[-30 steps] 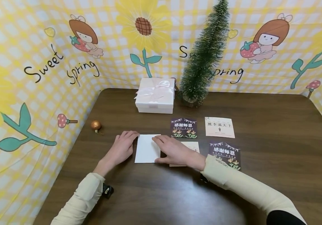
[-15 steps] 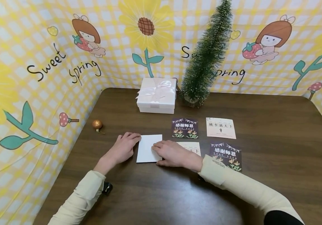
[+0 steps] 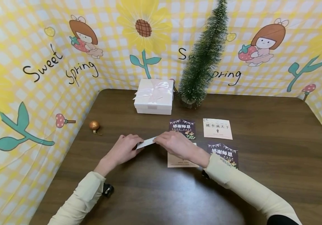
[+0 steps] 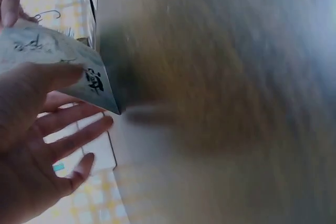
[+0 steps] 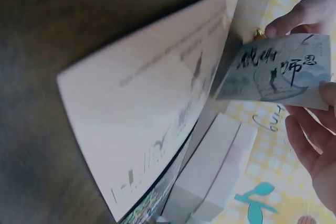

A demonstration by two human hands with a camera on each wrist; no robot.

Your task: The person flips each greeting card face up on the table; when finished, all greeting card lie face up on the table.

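Card (image 3: 146,142) lifted off table (image 3: 262,175), pinched between left hand (image 3: 122,150) and right hand (image 3: 175,145).
Seen edge-on from head; printed calligraphy face shown only in right wrist view (image 5: 283,72). Cream card (image 3: 181,161) under right wrist; gift box (image 3: 153,97), small tree (image 3: 203,53), gold bauble (image 3: 94,125) beyond.

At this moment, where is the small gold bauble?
In the head view, the gold bauble lies on the table's left side, left of the left hand and in front-left of the white gift box.
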